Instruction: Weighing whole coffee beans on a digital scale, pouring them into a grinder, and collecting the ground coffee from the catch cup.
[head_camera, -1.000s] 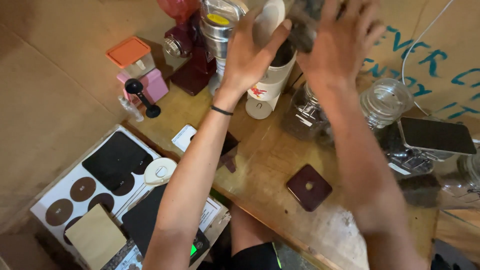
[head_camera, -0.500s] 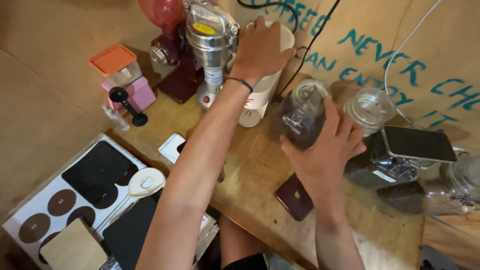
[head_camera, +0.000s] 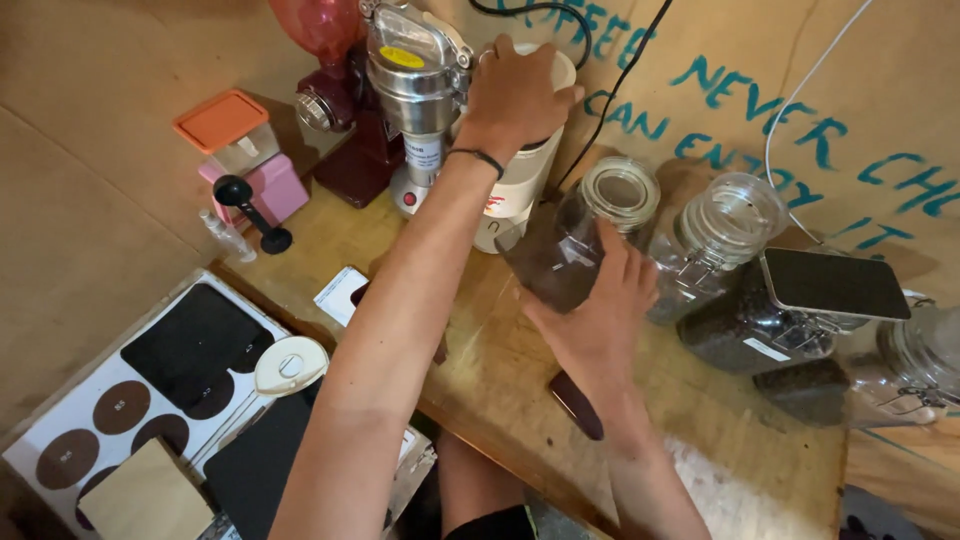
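Warm even light, soft shadows under the forearms, glare on steel grinder (head_camera: 420, 75), slight wide-angle bending at edges, mostly sharp

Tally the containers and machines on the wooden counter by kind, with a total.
Glass jars: 4, one under the right hand
Grinders: 2, red and steel
White cylindrical containers: 1, left hand on top
Small lidded boxes: 2, orange-lidded, pink
Total: 9

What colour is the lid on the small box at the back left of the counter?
Orange. The lid sits on a clear box above a pink one, seen best in the head view.
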